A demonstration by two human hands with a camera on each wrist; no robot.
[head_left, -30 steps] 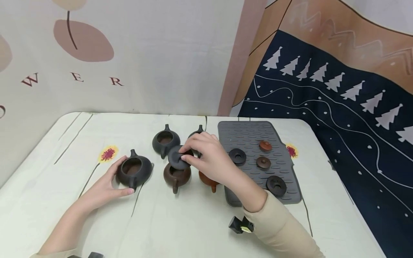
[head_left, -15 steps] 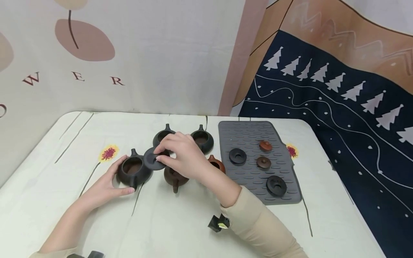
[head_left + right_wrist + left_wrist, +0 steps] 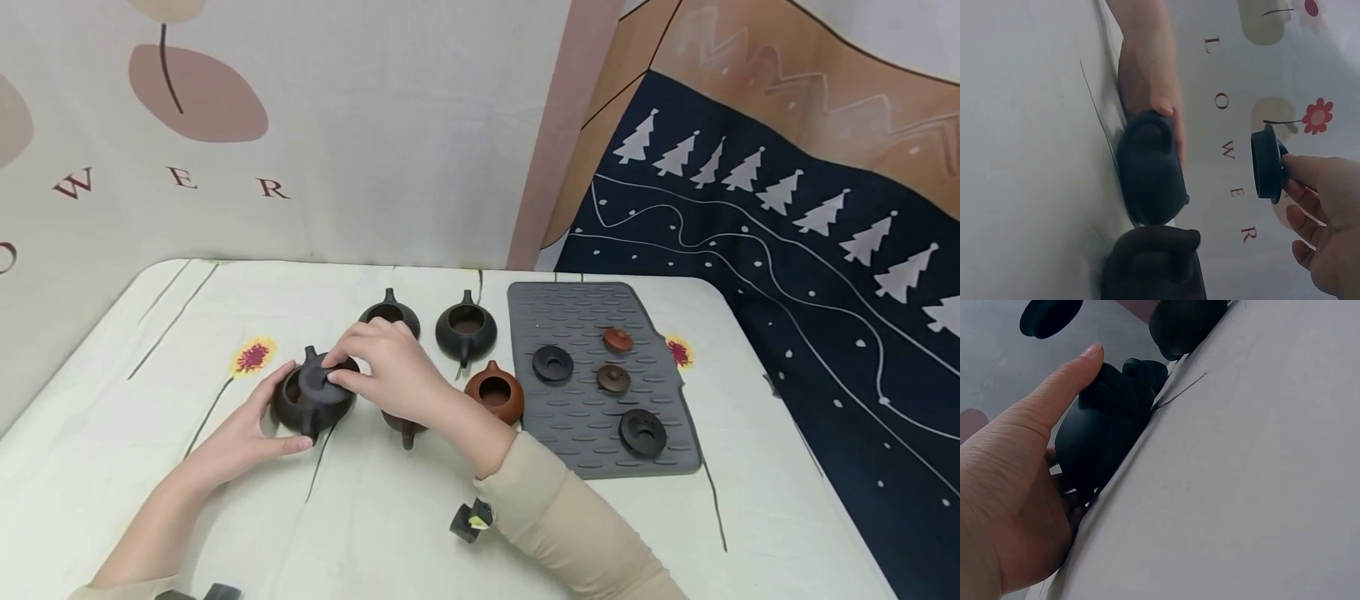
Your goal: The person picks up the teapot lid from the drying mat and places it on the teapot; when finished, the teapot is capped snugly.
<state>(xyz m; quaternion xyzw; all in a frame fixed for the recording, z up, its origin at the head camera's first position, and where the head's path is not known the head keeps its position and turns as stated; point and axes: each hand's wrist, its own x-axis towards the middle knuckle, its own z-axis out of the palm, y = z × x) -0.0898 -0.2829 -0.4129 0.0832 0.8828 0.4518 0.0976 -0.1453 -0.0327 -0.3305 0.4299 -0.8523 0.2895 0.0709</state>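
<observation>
At the left of the table stands a lidless black teapot, its spout pointing away. My left hand grips it from the left, thumb at the handle and fingers around the far side. Over its opening, my right hand pinches a flat dark lid by the knob. In the right wrist view this lid is tilted on edge and clear of the pot. The left wrist view shows the lid in the air above the teapot.
A brown teapot is mostly hidden under my right hand. Two more black teapots stand behind, and a reddish one to the right. Several lids, including a brown one, lie on a grey mat.
My right hand has carried the dark lid leftward, from above the brown teapot to above the left black teapot. My left hand has stayed on that teapot.
</observation>
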